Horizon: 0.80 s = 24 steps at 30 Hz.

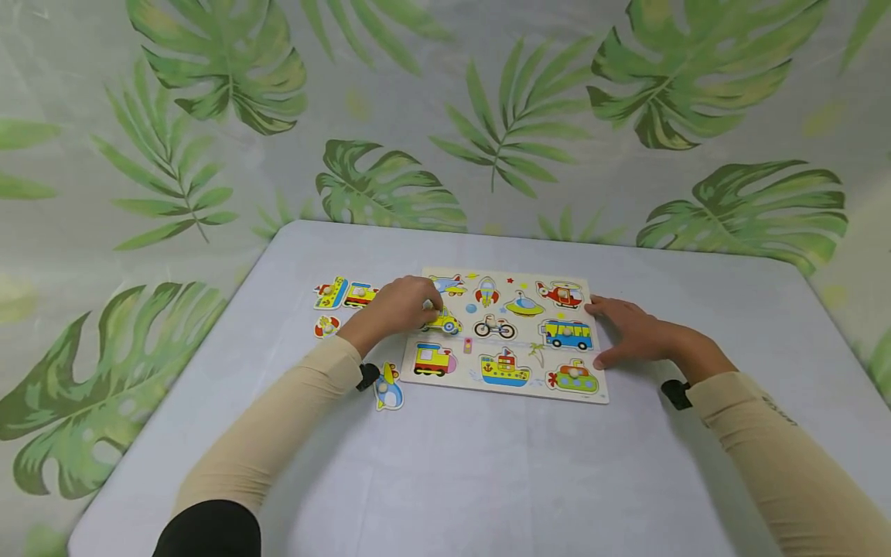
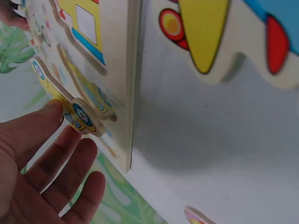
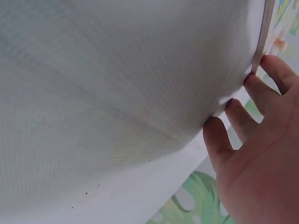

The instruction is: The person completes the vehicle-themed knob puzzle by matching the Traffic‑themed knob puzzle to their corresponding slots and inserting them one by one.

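My left hand (image 1: 402,303) pinches a yellow car puzzle piece (image 2: 78,115) between thumb and fingers. The piece is tilted, just above the matching car picture on the wooden peg puzzle board (image 1: 465,379). My right hand (image 1: 635,334) rests at the board's right edge, thumb and fingers spread, fingertips touching the side. Knobbed bus (image 1: 567,334), submarine (image 1: 574,377), bicycle (image 1: 495,328) and helicopter (image 1: 561,295) pieces sit in the board. Train (image 1: 433,360) and ship (image 1: 504,369) pictures show along its near row.
Left of the board lie loose pieces: a ship (image 1: 331,294), a train (image 1: 360,295) partly behind my left hand, and a rocket (image 1: 326,326). An airplane piece (image 1: 388,391) lies by the near left corner, beside my left wrist. Leaf-patterned cloth (image 1: 390,186) hangs behind the white table (image 1: 515,480).
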### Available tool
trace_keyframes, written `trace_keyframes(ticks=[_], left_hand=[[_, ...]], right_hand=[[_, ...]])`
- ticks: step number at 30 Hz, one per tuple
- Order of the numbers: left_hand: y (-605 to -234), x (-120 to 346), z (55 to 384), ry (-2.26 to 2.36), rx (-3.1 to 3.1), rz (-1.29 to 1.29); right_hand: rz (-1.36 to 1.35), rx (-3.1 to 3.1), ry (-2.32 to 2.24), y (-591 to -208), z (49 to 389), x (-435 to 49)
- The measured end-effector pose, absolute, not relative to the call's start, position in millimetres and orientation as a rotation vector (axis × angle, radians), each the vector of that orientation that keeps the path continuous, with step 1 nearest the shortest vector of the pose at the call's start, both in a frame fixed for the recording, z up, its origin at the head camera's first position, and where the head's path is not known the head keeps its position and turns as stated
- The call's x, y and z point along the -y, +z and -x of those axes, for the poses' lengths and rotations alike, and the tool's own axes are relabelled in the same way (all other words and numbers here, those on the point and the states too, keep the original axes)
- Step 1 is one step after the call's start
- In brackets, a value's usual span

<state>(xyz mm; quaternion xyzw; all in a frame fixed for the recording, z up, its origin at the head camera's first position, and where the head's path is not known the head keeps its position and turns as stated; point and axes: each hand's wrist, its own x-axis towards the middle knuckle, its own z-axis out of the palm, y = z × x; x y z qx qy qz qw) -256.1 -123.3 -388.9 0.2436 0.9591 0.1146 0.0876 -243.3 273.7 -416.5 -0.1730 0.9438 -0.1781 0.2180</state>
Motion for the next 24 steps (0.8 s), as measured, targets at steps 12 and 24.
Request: trace_keyframes(ticks=[12,24], left_hand=[[-401,115,266,0.307,-2.813,-0.759],[-404,114,263,0.296,-2.819,-0.745]], right_hand=[[0.466,-2.61,-0.486,-414,244,-272],[0.463,-2.605,-0.502,-415,243,-272]])
